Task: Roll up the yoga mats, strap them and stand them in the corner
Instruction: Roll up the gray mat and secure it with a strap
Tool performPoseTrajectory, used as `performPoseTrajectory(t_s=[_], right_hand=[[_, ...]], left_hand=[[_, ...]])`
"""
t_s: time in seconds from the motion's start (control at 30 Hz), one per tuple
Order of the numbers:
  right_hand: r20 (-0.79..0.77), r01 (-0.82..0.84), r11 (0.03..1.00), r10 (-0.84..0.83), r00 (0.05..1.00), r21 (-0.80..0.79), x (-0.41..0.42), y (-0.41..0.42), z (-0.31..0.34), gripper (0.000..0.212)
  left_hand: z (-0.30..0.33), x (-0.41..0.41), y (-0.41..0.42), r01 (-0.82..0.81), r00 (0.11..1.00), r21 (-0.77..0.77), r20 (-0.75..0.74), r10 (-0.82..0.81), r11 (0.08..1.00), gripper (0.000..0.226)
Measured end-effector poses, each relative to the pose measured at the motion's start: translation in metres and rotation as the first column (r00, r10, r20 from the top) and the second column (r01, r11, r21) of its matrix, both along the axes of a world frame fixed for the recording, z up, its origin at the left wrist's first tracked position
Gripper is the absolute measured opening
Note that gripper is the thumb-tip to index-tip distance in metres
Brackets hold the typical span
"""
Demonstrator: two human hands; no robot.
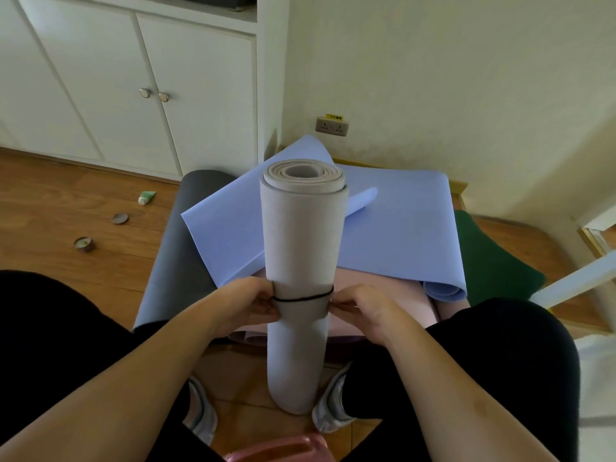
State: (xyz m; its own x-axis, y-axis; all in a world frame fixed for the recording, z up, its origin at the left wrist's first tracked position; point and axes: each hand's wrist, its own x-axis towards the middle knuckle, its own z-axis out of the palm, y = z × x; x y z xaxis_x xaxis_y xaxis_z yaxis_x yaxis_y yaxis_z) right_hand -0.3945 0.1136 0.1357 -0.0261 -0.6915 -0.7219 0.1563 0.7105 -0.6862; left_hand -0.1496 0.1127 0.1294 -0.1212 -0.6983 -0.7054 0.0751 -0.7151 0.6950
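Note:
A rolled light grey yoga mat [300, 235] stands upright on the floor between my knees. A thin black strap [301, 298] runs around its lower middle. My left hand [248, 303] pinches the strap at the roll's left side. My right hand [361, 310] pinches it at the right side. Behind the roll lie unrolled mats: a blue one [400, 235] on top, a pink one [383, 295] under it, a dark grey one [180, 255] at the left and a green one [490, 261] at the right.
White cupboard doors [133, 88] stand at the back left and a cream wall with a socket [331, 126] behind the mats. A small green tube [146, 197] and two round tins [83, 244] lie on the wooden floor at left. A pink object [283, 450] is at the bottom edge.

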Motion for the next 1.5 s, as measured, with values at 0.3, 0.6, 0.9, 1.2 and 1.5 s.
performPoseTrajectory(t_s=[0.3, 0.6, 0.9, 1.2, 1.5], right_hand=[[-0.084, -0.047, 0.999, 0.047, 0.995, 0.009, 0.002, 0.004, -0.004, 0.017], [-0.204, -0.112, 0.994, 0.113, 0.972, 0.016, 0.002, -0.003, -0.022, 0.012], [-0.689, -0.537, 0.836, 0.455, 0.564, 0.113, -0.002, 0.009, -0.014, 0.064], [-0.475, -0.574, 0.809, 0.459, 0.751, -0.126, 0.008, 0.005, 0.006, 0.082], [-0.593, -0.690, 0.633, 0.421, 0.687, -0.350, 0.031, -0.021, 0.131, 0.064]], left_hand=[[0.004, -0.004, 0.001, 0.056, 0.997, -0.063, 0.063, -0.052, 0.996, 0.019], [0.002, -0.005, 0.002, 0.384, 0.851, -0.102, 0.424, -0.309, 0.917, 0.021], [-0.020, -0.003, 0.012, 0.751, 0.409, -0.040, 0.812, -0.417, 0.660, 0.082], [0.010, -0.009, 0.004, 0.493, 0.828, -0.373, 0.479, -0.292, 0.786, 0.125], [0.108, 0.037, -0.016, 0.426, 0.789, -0.539, 0.615, -0.007, 0.727, 0.105]])
